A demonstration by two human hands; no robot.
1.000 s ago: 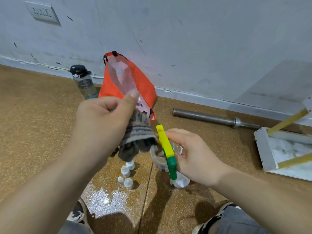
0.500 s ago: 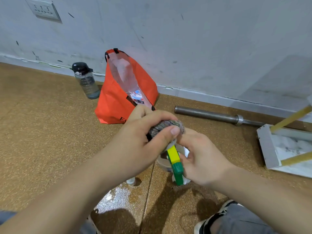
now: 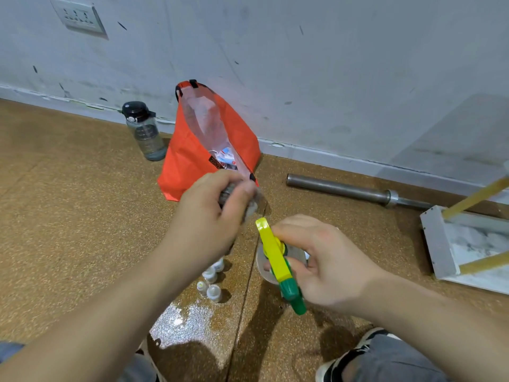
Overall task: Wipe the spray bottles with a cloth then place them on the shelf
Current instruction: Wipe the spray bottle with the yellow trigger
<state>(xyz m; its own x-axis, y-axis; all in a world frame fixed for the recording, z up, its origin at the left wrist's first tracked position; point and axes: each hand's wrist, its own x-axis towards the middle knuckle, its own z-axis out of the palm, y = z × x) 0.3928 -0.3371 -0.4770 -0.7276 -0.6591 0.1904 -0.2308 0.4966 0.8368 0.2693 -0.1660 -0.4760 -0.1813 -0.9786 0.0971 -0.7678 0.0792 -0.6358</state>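
Observation:
My right hand (image 3: 327, 260) grips a clear spray bottle (image 3: 275, 260) with a yellow and green trigger head, held above the floor at centre. My left hand (image 3: 209, 219) holds a bunched grey cloth (image 3: 242, 199) just above and left of the yellow trigger tip; the cloth looks blurred and mostly hidden in my fingers. Several small clear bottles (image 3: 210, 282) with white caps stand on the floor below my left hand. The shelf (image 3: 451, 244), white marble with yellow rods, lies at the right edge.
An orange bag (image 3: 190, 161) with a clear plastic bag in it leans on the wall. A dark water bottle (image 3: 146, 133) stands to its left. A steel bar (image 3: 355, 190) lies along the wall. A wet patch (image 3: 187, 323) shines on the cork floor. My shoe (image 3: 355, 357) is bottom right.
My left hand with the cloth came down onto the bottle's top half a second ago, then lifted up and left off it. The yellow trigger is uncovered again.

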